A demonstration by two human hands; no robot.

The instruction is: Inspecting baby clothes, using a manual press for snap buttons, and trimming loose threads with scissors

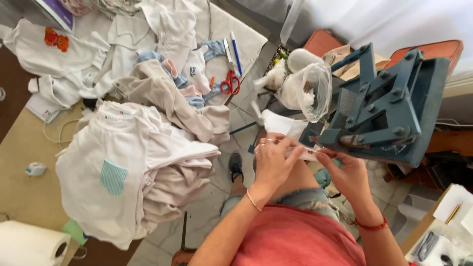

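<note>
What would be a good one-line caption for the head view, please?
Both hands, left hand and right hand, pinch a small white piece beside a blue-grey press, garments piled alongside.

A pale tiled floor [207, 216] runs down the middle of the room. On the left stands a tan table [24, 162], heaped with white and beige clothes [143, 162]; red-handled scissors [230, 83] and a roll of paper towel [29, 244] lie on it too. A blue-grey metal press [394, 106] stands on the right, with orange chairs [433, 49] behind it. Bright daylight washes out the upper right corner.
</note>
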